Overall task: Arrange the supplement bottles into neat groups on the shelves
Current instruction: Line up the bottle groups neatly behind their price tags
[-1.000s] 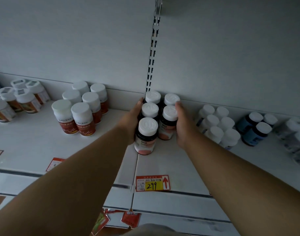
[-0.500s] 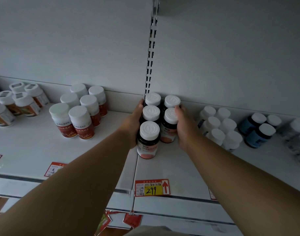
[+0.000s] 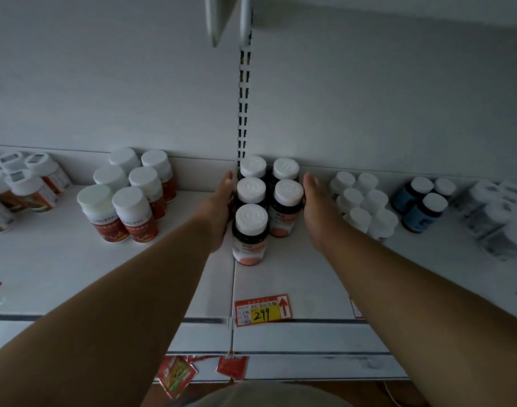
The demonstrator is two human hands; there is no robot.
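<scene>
Near edge of the shelf (image 3: 295, 277): price tag (image 3: 262, 310) reading 299 on the rail, just under the cluster, at its 6 o'clock.

My left hand (image 3: 219, 208) lies flat against the 9 o'clock side of the dark bottles (image 3: 266, 201), fingers straight and touching the left column. My right hand (image 3: 317, 210) is flat at 3 o'clock, fingers straight; contact with the right column is hard to call, maybe a slight gap. Neither grip is clamped on anything; both hands are apart, working as side fences to square the block.

The block has five bottles: three in the left column, two in the right, back row against the shelf's back wall. All upright, long axis vertical, white caps up, labels facing me.

Red-label bottles (image 3: 128, 195) at 9 o'clock and small white bottles (image 3: 364, 201) at 3 o'clock sit well apart as separate groups, hence the narrow footprint I'm holding.
</scene>
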